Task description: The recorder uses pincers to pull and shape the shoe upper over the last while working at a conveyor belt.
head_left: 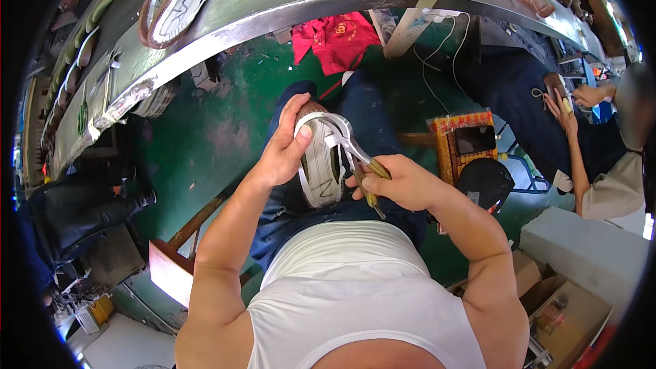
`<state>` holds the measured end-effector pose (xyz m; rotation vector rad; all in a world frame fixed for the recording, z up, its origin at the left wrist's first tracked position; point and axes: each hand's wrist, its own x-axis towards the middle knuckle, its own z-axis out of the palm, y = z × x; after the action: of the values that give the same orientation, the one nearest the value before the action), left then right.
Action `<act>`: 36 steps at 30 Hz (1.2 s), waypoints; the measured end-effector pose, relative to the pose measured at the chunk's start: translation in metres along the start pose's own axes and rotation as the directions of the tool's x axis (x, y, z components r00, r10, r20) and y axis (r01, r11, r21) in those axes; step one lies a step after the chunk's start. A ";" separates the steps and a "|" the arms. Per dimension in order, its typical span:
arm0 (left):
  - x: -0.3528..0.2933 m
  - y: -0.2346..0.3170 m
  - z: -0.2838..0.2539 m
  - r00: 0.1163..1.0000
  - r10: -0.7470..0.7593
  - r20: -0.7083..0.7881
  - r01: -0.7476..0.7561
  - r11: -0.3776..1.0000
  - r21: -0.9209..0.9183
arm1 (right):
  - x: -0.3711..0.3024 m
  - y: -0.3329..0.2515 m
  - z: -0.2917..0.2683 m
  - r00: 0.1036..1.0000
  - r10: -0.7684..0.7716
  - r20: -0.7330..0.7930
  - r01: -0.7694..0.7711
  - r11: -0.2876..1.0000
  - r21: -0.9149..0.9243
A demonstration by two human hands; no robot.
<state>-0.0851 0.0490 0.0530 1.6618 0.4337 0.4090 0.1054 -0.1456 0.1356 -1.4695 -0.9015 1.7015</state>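
Note:
A shoe on its last (320,176) rests across my lap with its pale underside up, a dark mark drawn near the heel end and brown material at the toe. My left hand (285,145) is closed around the side of its toe end, thumb lying on the edge. In my right hand (402,182) are the metal pliers (346,138), gripped by their brassy handles, with the curved head over the toe end. Whether the jaws bite on the upper cannot be made out.
A metal-edged workbench (273,0) curves across the front, bearing a pair of shoes (179,5) at left. Red cloth (335,39) lies below it. A co-worker's hands (570,106) hold something at right, near a black cap (485,183). Cardboard boxes (570,321) stand lower right.

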 end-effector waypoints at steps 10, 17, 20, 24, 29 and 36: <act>-0.012 0.012 -0.002 0.987 0.011 -0.159 -0.001 0.998 0.064 | 0.026 -0.027 0.008 0.964 0.207 0.169 -0.250 0.921 0.298; -0.007 -0.014 -0.011 0.943 0.082 -0.322 -0.021 0.981 0.191 | 0.082 0.043 0.013 0.896 -0.417 -0.153 0.261 0.774 -0.577; -0.006 -0.022 -0.017 0.942 0.080 -0.326 -0.037 0.990 0.135 | 0.104 0.069 0.019 0.789 -0.567 -0.238 0.329 0.716 -0.615; -0.008 -0.012 -0.019 0.959 0.120 -0.255 -0.069 0.978 0.199 | 0.078 0.049 0.022 0.861 -0.460 -0.215 0.237 0.738 -0.631; -0.010 -0.005 -0.013 0.973 -0.074 -0.221 0.053 0.994 -0.099 | 0.046 0.017 0.027 0.938 -0.274 -0.211 0.048 0.708 -0.705; 0.000 -0.010 -0.010 0.935 -0.209 -0.287 0.150 0.965 -0.213 | 0.039 -0.002 -0.005 1.000 0.018 -0.011 -0.021 0.843 -0.537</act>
<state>-0.0905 0.0592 0.0442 1.3637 0.7511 0.5570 0.1066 -0.1107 0.1171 -1.8407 -1.4512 1.5192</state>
